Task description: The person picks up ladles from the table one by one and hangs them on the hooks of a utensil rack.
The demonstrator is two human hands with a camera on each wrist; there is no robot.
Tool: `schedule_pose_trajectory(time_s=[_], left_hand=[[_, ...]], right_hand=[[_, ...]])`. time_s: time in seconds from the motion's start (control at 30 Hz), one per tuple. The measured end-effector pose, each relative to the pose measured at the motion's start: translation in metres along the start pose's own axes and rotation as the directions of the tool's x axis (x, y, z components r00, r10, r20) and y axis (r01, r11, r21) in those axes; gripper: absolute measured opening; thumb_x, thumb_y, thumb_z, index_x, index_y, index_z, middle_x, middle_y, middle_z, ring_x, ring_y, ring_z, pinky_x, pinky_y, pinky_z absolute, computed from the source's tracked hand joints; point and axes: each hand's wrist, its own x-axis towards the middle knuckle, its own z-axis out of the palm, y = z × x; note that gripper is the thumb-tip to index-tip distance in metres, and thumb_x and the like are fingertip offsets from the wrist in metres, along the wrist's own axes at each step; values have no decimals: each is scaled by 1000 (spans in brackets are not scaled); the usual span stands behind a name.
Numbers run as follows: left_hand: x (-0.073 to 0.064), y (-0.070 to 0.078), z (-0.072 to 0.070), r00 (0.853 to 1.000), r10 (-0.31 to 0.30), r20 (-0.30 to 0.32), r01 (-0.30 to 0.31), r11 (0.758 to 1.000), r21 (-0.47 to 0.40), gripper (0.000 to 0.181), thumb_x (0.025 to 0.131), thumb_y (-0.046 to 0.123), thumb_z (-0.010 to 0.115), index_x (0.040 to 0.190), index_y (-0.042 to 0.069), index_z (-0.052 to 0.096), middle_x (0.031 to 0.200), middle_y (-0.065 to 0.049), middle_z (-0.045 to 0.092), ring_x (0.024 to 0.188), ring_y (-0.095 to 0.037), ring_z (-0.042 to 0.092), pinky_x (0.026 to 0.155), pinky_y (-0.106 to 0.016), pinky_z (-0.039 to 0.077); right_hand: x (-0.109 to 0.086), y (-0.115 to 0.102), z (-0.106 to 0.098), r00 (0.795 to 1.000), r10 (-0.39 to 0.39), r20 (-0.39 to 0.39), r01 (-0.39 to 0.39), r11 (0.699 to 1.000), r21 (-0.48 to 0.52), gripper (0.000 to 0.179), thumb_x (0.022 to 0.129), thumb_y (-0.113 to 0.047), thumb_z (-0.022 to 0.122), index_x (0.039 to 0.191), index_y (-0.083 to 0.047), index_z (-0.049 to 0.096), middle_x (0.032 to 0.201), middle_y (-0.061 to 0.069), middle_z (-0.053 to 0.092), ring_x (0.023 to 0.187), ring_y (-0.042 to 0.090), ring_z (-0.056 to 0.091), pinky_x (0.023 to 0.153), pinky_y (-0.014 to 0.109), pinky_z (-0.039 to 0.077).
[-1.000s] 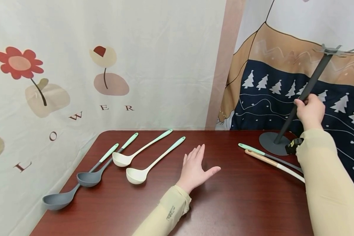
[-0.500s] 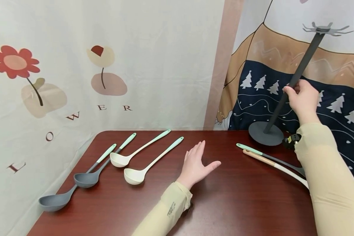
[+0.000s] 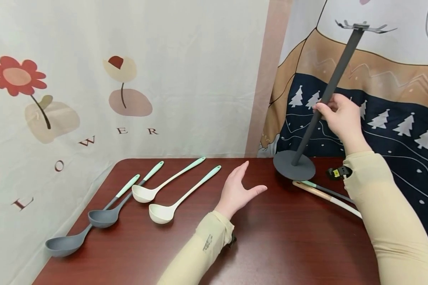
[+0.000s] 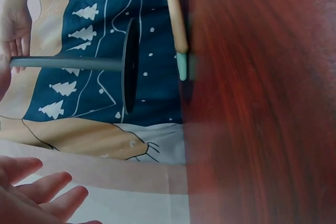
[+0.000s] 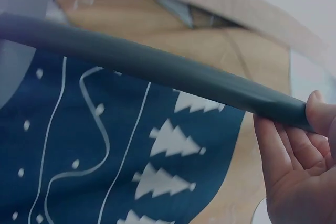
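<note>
My right hand [image 3: 342,118] pinches the pole of a dark grey utensil stand [image 3: 308,132] between thumb and fingers. The stand has a round flat base [image 3: 294,165] and a ring of hooks [image 3: 364,27] on top. It leans to the right, and in the left wrist view its base [image 4: 131,66] hangs clear above the table. In the right wrist view the thumb and fingers [image 5: 273,145] lie on opposite sides of the pole [image 5: 157,69]. My left hand [image 3: 235,192] is held over the middle of the table, fingers extended and thumb spread, holding nothing.
On the left of the brown table [image 3: 271,245] lie two cream ladles [image 3: 162,213] and two grey ladles [image 3: 105,217] with mint handles. Under my right forearm lie a wood-handled utensil [image 3: 324,194] and a mint-handled grey one [image 3: 337,193]. Printed curtains [image 3: 185,79] hang behind.
My right hand has raised the stand off the table's back right corner and carried it left, its base now over the utensil handles. My left hand has barely moved.
</note>
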Motion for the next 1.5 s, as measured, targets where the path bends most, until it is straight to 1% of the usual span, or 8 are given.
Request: schedule_pose_trajectory(time_s=[0.2,0.57,0.8,0.93,1.07,1.17,1.27,1.5], left_hand=[[6,0,-8,1000,-8,-19,7,999,-35,89,80,50,80,153,20,40,152,1,43,139,-22,39,108,-46,39],[13,2,-18,999,19,-26,-23,990,-137,87,78,41,84,151,18,42,148,-1,48,133,-20,47,104,-44,44],[24,2,-21,999,44,-32,-48,988,-145,83,78,42,85,148,18,47,144,-1,53,128,-17,52,103,-42,45],[31,7,-23,998,46,-35,-51,983,-176,79,77,41,85,145,19,52,140,-3,57,127,-17,53,102,-42,46],[37,10,-25,998,53,-31,-57,983,-175,75,78,39,85,143,17,54,138,-3,58,126,-18,54,101,-42,47],[42,12,-28,997,65,-30,-69,981,-181,71,80,37,84,142,17,55,137,-4,59,125,-19,55,100,-41,48],[45,13,-29,997,74,-35,-80,973,-217,66,82,34,83,140,17,57,135,-5,61,122,-19,58,98,-40,49],[52,14,-31,996,66,-55,-79,960,-269,56,84,27,81,136,18,61,124,1,67,109,-13,65,90,-37,54]], right_hand=[[-10,-21,13,998,-53,46,51,997,51,36,99,-33,60,117,-1,63,106,14,73,76,-13,58,76,14,53],[-30,-33,51,988,-112,102,101,989,111,26,100,-27,62,113,-4,67,100,13,74,86,14,68,73,13,50],[-40,-40,70,979,-164,119,140,973,186,27,97,-27,66,111,-3,67,91,15,73,82,24,66,72,27,49],[-43,-44,79,974,-189,126,160,964,215,26,97,-26,67,108,-3,66,86,15,73,79,24,64,71,32,46],[-48,-48,86,968,-215,128,186,960,212,24,96,-25,68,98,-2,63,79,15,71,71,23,59,62,30,43],[-50,-52,91,963,-235,131,198,949,244,22,95,-23,69,99,-2,64,80,13,71,71,22,60,62,27,45],[-52,-56,97,957,-257,132,210,932,294,23,94,-21,71,108,-3,68,86,12,73,77,21,66,68,26,49],[-57,-65,108,948,-272,162,206,918,338,23,93,-22,72,108,-5,69,88,9,74,80,21,67,71,33,51]])
